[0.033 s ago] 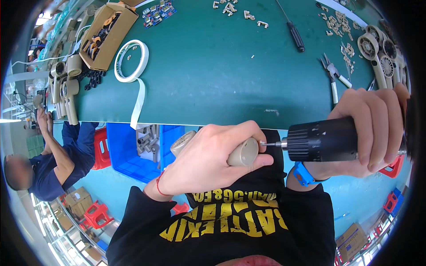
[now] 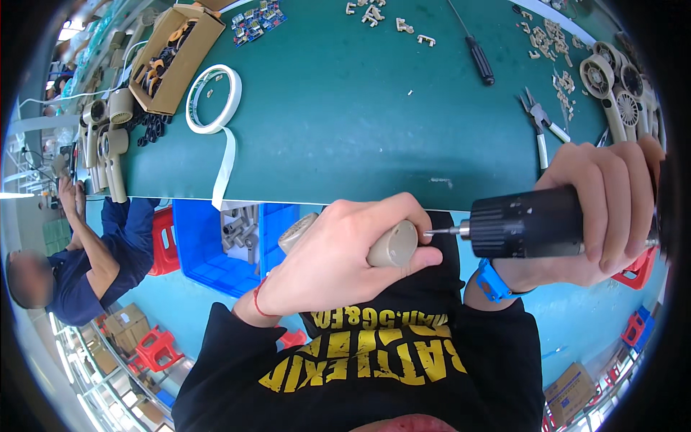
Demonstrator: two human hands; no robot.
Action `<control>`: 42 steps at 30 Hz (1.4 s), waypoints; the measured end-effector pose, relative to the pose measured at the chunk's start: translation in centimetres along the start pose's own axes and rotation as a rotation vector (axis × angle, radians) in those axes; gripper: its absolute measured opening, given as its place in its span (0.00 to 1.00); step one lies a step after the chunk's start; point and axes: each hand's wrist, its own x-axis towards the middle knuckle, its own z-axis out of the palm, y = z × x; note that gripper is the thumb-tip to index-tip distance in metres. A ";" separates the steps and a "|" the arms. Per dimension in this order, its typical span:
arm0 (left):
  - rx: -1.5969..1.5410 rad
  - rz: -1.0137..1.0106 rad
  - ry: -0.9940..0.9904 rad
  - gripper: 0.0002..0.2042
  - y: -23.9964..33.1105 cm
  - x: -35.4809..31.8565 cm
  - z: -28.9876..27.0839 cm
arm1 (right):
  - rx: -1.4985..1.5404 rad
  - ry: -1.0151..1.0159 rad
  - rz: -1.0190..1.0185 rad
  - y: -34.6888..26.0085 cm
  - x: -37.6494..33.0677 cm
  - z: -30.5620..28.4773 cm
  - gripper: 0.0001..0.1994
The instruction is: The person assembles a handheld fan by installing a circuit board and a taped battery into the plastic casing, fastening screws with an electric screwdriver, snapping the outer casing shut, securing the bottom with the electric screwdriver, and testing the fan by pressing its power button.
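Note:
My left hand (image 2: pixel 342 252) is closed around a beige handheld fan (image 2: pixel 394 245), held in front of my body just off the table's near edge. The rounded handle end points right, and part of the fan's head shows left of my knuckles. My right hand (image 2: pixel 612 209) grips a black cordless drill (image 2: pixel 529 225), lying level and aimed left. Its thin metal bit (image 2: pixel 443 231) ends beside my left index fingertip, close to the handle end. Whether a screw sits at the tip is too small to tell. The drill's rear is hidden by my fingers.
On the green table (image 2: pixel 317 144) lie a tape roll (image 2: pixel 193 108), a screwdriver (image 2: pixel 478 61), pliers (image 2: pixel 538 119) and small beige parts (image 2: pixel 551 39). Fans (image 2: pixel 628 104) are heaped at right. A blue bin (image 2: pixel 201 252) stands below the edge; a co-worker (image 2: pixel 86 266) sits at left.
The drill and its bit have shifted very slightly to the right. My left hand and the fan have barely moved.

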 end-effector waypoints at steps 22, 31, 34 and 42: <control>-0.492 -0.217 -0.092 0.12 0.6 2.1 -0.6 | -0.639 -0.160 -0.288 -4.3 2.3 -1.3 0.41; 0.013 -0.138 -0.392 0.21 5.5 2.4 -7.4 | -2.097 0.229 -0.156 -11.7 7.2 -5.2 0.27; 0.206 -0.142 -0.550 0.21 4.7 6.3 -8.0 | -2.274 0.161 -0.080 -10.4 8.8 -7.8 0.26; 0.408 -0.030 -0.491 0.21 2.9 8.6 -6.1 | -1.829 -0.177 -0.249 -5.4 0.3 0.8 0.15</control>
